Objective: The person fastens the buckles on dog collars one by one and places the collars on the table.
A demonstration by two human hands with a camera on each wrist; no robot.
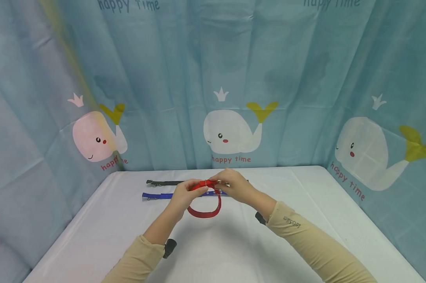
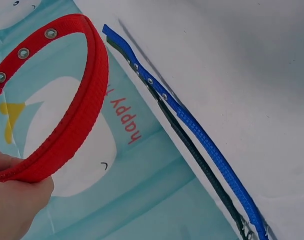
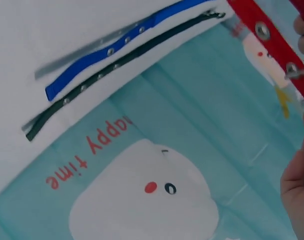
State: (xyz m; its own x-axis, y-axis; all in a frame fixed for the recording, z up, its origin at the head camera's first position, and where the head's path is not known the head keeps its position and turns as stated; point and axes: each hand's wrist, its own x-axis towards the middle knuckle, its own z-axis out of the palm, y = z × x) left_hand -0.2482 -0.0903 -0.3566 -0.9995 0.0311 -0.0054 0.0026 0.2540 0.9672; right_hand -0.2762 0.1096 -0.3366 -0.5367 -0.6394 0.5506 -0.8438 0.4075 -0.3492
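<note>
A red collar (image 1: pixel 204 214) with metal eyelets is held up in a loop over the table by both hands. My left hand (image 1: pixel 181 197) pinches one side of it between thumb and fingers; in the left wrist view the red band (image 2: pixel 94 90) arcs out from that grip. On the other side, my right hand (image 1: pixel 237 188) grips the collar beside its metal buckle (image 3: pixel 298 74), whose prong lies near an eyelet in the right wrist view. Part of the buckle is cut off by the frame edge there.
Behind the hands, a blue collar (image 1: pixel 158 196) and a dark green collar (image 1: pixel 165 183) lie stretched out side by side on the white table (image 1: pixel 103 236). A light blue curtain (image 1: pixel 170 78) printed with whales stands along the back and sides.
</note>
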